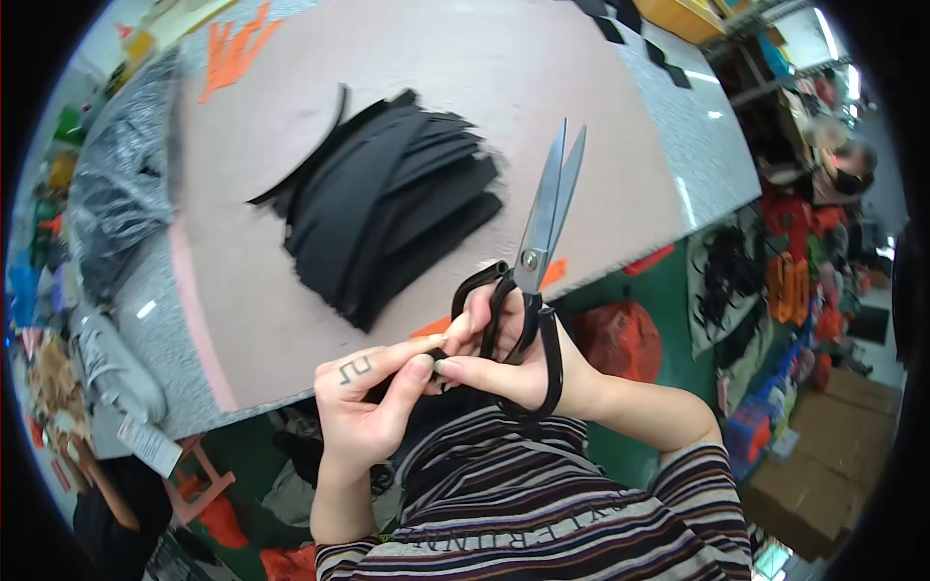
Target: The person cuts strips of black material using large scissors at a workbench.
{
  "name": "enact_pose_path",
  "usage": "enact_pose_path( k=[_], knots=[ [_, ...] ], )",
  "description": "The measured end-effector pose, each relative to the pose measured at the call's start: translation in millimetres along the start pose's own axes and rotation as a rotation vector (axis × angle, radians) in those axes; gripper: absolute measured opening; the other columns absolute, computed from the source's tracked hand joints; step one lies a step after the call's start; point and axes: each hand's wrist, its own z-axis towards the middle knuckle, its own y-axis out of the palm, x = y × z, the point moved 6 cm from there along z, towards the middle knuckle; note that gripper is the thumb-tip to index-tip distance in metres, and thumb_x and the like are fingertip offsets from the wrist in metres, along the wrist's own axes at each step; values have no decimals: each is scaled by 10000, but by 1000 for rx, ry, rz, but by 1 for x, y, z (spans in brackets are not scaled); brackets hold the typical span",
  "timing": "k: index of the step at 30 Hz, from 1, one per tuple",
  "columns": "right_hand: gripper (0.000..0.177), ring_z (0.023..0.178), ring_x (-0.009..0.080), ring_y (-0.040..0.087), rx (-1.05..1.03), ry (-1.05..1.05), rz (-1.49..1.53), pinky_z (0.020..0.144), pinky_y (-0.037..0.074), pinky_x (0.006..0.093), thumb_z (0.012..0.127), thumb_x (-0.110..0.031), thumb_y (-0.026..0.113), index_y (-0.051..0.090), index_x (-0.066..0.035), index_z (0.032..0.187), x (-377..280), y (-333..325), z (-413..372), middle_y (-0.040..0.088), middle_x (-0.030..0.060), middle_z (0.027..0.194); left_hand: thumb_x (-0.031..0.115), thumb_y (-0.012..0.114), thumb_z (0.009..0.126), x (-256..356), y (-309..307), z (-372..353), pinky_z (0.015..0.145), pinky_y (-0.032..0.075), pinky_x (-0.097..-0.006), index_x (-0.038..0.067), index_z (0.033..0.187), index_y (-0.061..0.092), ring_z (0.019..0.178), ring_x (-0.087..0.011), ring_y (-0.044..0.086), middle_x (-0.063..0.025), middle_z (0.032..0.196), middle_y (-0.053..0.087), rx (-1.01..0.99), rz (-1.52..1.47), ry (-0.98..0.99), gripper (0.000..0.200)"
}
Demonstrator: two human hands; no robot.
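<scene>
A pair of scissors [531, 259] with black handles hangs on my right hand [513, 373], its blades slightly apart and pointing up and away. The thumb and fingers of that hand also pinch toward a small black piece [438, 355]. My left hand [363, 402] is closed on the same piece, fingertips meeting those of the right; most of it is hidden by the fingers. Ahead on the table lies a pile of black fabric strips [387, 208], with one thin strip [308, 160] sticking out at its left.
Orange strips [232, 48] lie on the table mat [542, 58] at the far left. Clear plastic wrapping [126, 174] covers the left edge, near a grey shoe [121, 363]. A red bag [615, 339] is below the table. Other people are at far right and lower left.
</scene>
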Motion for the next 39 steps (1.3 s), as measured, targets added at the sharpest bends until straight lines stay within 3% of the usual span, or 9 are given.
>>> enact_pose_path(
  k=[3, 4, 5, 7, 11, 15, 26, 32, 39],
  knots=[
    [367, 853, 103, 639, 98, 20, -264, 781, 525, 257, 864, 48, 715, 419, -73, 1042, -35, -23, -25, 607, 31, 909, 70, 715, 854, -12, 15, -1, 633, 542, -292, -25, 1062, 729, 689, -185, 718, -146, 805, 722, -236, 145, -165, 230],
    [395, 816, 94, 620, 153, -91, -337, 773, 516, 264, 845, 67, 710, 406, -93, 1041, -53, -38, -33, 595, 15, 894, 142, 754, 810, -8, 12, -1, 640, 533, -313, -11, 980, 723, 700, -235, 724, -146, 796, 709, -277, 250, -168, 231],
    [421, 772, 104, 616, 197, -129, -357, 751, 523, 274, 812, 83, 709, 393, -97, 1024, -74, -58, -43, 606, 36, 887, 146, 765, 788, -6, -1, -4, 637, 533, -297, -12, 943, 716, 686, -249, 721, -133, 787, 717, -329, 391, -16, 227],
    [436, 736, 147, 642, 353, -199, -271, 691, 533, 282, 805, 92, 690, 360, -91, 1022, -99, -90, -55, 626, 82, 833, 150, 788, 740, -5, -29, -15, 617, 525, -274, -12, 930, 714, 639, -226, 713, -129, 722, 704, -406, 412, -88, 261],
    [365, 769, 147, 654, 459, -3, -509, 688, 535, 276, 837, 23, 740, 424, -60, 1000, -64, -138, -42, 644, 84, 853, 108, 748, 779, -1, -34, -5, 548, 469, -273, -6, 918, 707, 530, -176, 621, -119, 645, 641, -212, 558, -77, 184],
    [351, 764, 75, 594, 492, -72, -791, 713, 496, 252, 807, -98, 817, 513, -27, 967, -39, -153, -28, 644, 35, 832, 88, 718, 823, -26, -32, 1, 549, 455, -284, -21, 897, 691, 528, -200, 597, -134, 645, 629, -264, 624, -181, 135],
    [329, 691, 63, 451, 513, -34, -877, 630, 437, 241, 779, -22, 789, 508, -30, 952, -44, -136, -13, 508, -15, 772, 96, 685, 868, -32, -14, 11, 589, 503, -352, -7, 826, 669, 636, -337, 667, -164, 708, 659, -214, 618, -165, 113],
    [297, 640, 43, 381, 499, 15, -959, 574, 343, 219, 785, -47, 757, 483, -64, 897, -43, -143, -12, 447, -49, 735, 92, 687, 846, -36, -11, 9, 595, 505, -315, -33, 799, 667, 611, -282, 681, -155, 696, 674, -102, 716, -134, 135],
    [283, 692, 50, 435, 479, 25, -887, 617, 374, 229, 789, -34, 756, 497, -68, 898, -40, -143, -11, 500, -36, 775, 102, 667, 827, -40, -10, 10, 585, 494, -315, -33, 777, 650, 582, -289, 656, -163, 655, 644, -53, 717, -212, 145]
  ],
)
